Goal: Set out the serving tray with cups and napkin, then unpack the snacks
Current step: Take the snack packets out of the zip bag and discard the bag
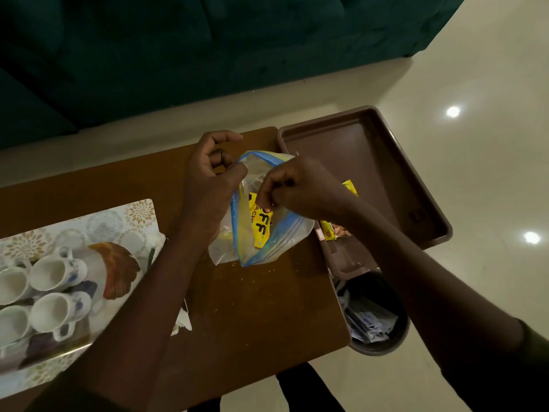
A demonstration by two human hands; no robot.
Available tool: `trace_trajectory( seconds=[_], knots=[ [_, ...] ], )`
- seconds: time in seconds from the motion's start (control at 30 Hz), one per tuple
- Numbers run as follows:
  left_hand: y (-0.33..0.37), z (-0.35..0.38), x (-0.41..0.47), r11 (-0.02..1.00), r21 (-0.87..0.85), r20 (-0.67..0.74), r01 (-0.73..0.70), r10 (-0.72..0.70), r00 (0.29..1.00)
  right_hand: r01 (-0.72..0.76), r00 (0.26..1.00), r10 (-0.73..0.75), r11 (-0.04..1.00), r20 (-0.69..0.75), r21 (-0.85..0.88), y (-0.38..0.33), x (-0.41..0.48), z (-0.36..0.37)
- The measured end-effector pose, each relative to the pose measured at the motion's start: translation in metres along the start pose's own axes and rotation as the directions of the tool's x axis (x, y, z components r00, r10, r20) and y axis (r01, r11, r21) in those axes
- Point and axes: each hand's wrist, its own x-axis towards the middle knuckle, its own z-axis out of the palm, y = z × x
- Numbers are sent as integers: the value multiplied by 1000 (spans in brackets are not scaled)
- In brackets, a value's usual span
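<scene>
Wood table [237, 307] | L hand [208, 176] fingers pinch zip bag [267, 233] rim | R hand [297, 188] fingers pinch opp. rim

Four cups [56, 272] on one patterned tray [139, 212]. One brown tray [386, 162] right of it. One zip bag [267, 233], two yellow packets [261, 224], one bin [377, 316], two hands [214, 173].

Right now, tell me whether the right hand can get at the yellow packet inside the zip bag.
Probably yes. The left hand holds the zip bag mouth open, and the right hand already has fingertips on the yellow packet, nothing between.
</scene>
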Motion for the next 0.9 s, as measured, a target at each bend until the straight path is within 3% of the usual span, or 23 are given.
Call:
trace_trajectory(
  seconds=[0.1,0.17,0.27,0.57,0.67,0.77,0.9],
  knots=[
    [1,-5,-3,1000,14,13,-21,21,1000,-124,965,176,959,192,-256,12,17,26],
    [-1,-8,-5,1000,15,20,-27,26,999,-240,949,280,941,147,-238,22,28,44],
    [-3,-11,-10,999,27,40,-31,30,999,-272,955,293,926,42,-262,39,45,66],
    [-10,-21,-19,1000,12,52,-27,27,998,-470,851,518,823,81,-320,66,59,102],
    [-9,-25,-21,999,9,18,-36,36,999,-454,863,502,820,60,-348,64,58,106],
    [-7,-29,-19,998,25,-10,-59,59,998,-385,917,397,866,-31,-320,48,55,97],
    [-6,-30,-16,996,48,-43,-70,72,997,-233,969,244,848,-40,-476,12,47,57]
  ],
)
